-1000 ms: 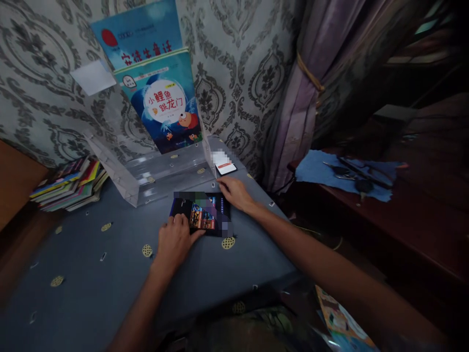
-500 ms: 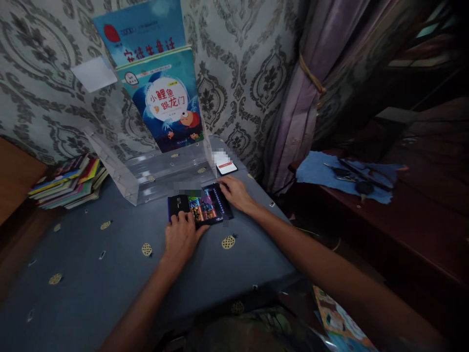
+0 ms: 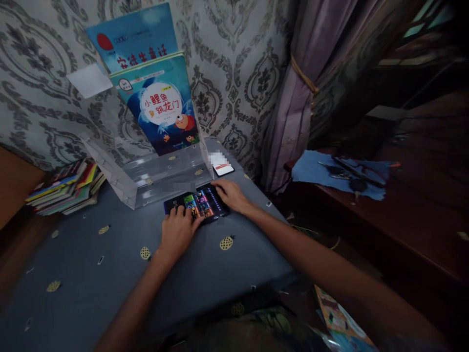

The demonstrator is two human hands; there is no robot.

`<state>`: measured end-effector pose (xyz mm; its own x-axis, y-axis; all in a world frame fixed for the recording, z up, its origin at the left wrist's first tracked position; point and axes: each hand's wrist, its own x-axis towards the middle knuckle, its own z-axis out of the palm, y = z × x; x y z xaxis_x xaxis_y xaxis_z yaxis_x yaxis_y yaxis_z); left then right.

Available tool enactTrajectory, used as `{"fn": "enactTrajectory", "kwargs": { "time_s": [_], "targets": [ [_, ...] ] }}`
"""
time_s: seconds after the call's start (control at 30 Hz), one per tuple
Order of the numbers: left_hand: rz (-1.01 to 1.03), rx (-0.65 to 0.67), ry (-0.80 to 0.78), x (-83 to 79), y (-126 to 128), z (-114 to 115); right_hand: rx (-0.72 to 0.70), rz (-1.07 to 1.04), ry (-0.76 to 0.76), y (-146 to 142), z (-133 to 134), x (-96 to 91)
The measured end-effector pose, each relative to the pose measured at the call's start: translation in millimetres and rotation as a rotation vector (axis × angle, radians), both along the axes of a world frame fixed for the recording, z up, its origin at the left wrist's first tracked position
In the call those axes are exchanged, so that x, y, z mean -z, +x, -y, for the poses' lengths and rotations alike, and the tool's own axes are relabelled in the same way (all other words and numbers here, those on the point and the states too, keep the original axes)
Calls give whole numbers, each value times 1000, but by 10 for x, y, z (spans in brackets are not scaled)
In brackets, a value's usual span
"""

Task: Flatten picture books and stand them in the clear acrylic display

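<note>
A thin, dark booklet (image 3: 201, 203) with bright, colourful pictures lies on the grey table in front of the clear stand. The fingers of my left hand (image 3: 176, 229) are spread over its lower left edge, thumb apart along the near side. At the upper right corner, my right hand (image 3: 230, 194) has bent fingers closed on the edge; part of them is hidden. The clear plastic stand (image 3: 128, 191) is just behind the booklet. A blue children's book (image 3: 164, 110) leans upright at the back, with another blue book (image 3: 139, 36) behind it.
Several stacked books (image 3: 68, 188) lie at the left. A phone-like object with a white screen (image 3: 223, 170) is right of the stand. A blue cloth (image 3: 304, 168) bearing dark tools lies on a dark red surface (image 3: 414, 220). The tablecloth (image 3: 120, 278) has pineapple prints.
The view has shifted slightly, so most things appear a little further left. Both hands stay at the booklet, and my left fingers sit nearly in the same spot on it.
</note>
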<state>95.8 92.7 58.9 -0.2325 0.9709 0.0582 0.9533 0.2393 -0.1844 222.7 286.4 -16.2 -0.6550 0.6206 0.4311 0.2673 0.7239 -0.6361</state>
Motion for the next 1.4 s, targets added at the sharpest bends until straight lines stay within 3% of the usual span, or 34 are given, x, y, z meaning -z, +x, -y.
{"fn": "enactTrajectory", "kwargs": {
  "time_s": [0.2, 0.33, 0.57, 0.77, 1.1, 1.4],
  "targets": [
    [110, 268, 55, 232, -175, -322, 8, -133, -160, -12, -59, 65],
    [159, 340, 42, 302, -182, -523, 27, -171, -183, -14, -58, 72],
    [256, 363, 57, 284, -147, -712, 68, -160, -203, -1, -4, 13],
    [218, 358, 99, 294, -148, -815, 89, -136, -203, 7, 16, -34],
    [232, 371, 94, 428, -170, -824, 86, -157, -160, 20, 34, -27],
    [253, 393, 82, 367, -140, -807, 89, -138, -173, 8, 26, -34]
  ]
}}
